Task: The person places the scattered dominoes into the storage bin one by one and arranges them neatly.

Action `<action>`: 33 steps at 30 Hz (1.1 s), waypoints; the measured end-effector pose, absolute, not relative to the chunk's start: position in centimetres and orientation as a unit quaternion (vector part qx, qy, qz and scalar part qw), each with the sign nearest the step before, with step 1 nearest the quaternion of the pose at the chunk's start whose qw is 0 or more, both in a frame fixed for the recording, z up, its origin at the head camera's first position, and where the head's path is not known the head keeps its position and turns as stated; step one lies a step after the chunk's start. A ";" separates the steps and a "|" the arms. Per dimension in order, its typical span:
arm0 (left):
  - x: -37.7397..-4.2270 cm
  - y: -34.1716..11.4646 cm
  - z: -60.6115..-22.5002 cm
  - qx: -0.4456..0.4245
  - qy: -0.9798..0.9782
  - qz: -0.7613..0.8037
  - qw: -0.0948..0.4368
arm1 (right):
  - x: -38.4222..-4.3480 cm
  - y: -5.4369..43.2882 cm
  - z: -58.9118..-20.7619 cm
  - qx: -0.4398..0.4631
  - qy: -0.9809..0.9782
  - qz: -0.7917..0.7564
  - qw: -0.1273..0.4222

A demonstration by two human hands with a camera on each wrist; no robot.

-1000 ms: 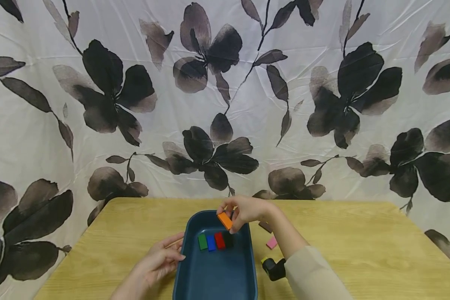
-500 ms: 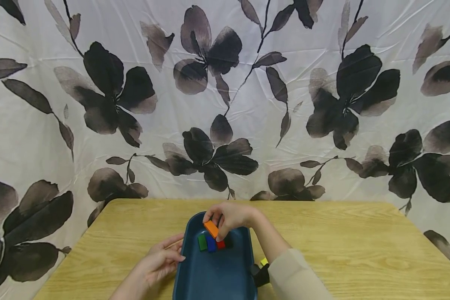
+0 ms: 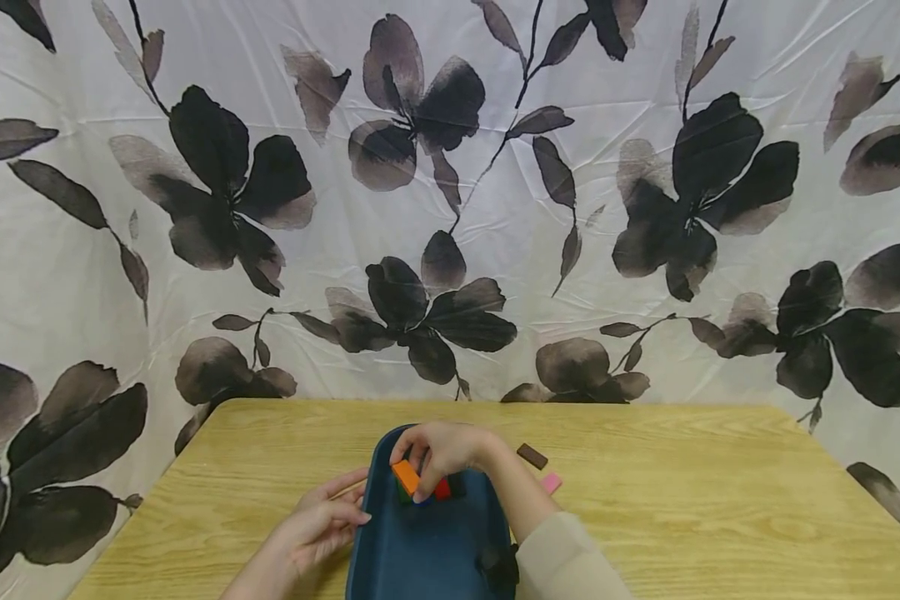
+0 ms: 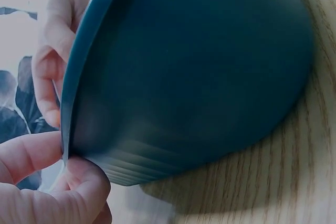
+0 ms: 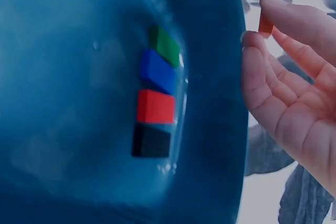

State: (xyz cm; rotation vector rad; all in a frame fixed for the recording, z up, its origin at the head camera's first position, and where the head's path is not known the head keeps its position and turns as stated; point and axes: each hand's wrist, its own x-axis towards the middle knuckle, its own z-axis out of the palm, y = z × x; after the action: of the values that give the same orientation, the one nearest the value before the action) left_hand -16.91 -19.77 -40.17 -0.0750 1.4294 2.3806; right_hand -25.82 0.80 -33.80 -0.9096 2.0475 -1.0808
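Note:
My right hand [image 3: 450, 450] pinches an orange block [image 3: 407, 477] between thumb and fingers, held over the far left part of a deep blue tray [image 3: 431, 562]. Inside, near the far wall, several blocks stand in a row: green [image 5: 165, 46], blue [image 5: 158, 72], red [image 5: 156, 107] and black [image 5: 151, 141]. The right hand partly covers that row in the head view. At the tray's left side my left hand [image 3: 322, 518] grips the rim; in the left wrist view its thumb and finger pinch the edge.
To the tray's right, a brown block [image 3: 532, 456] and a pink block [image 3: 552, 483] lie on the wooden table [image 3: 720, 508], close to the right forearm. A floral cloth [image 3: 562, 192] hangs behind the table's far edge.
The right hand has carried the orange block left and down, from the tray's far right to above the green and blue blocks. The left hand stays at the rim.

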 end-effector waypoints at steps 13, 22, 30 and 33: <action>-17.1 -20.0 -40.1 -0.035 0.515 0.837 0.181 | -25.1 -0.4 -35.9 -0.311 0.782 -0.409 0.354; -17.1 -20.1 -40.0 -0.032 0.507 0.840 0.190 | -25.0 -1.0 -37.4 -0.306 0.771 -0.410 0.380; -17.0 -20.1 -40.0 -0.028 0.504 0.842 0.191 | -24.9 -1.4 -37.9 -0.311 0.774 -0.399 0.382; -17.1 -20.1 -40.0 -0.026 0.503 0.843 0.190 | -25.0 -1.4 -38.0 -0.311 0.775 -0.396 0.382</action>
State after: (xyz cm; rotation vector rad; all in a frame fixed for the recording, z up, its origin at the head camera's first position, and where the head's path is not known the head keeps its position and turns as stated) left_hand -17.07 -20.13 -39.99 -0.0726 1.4139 2.3676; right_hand -25.01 -1.37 -38.00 -0.7942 1.9761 -1.0102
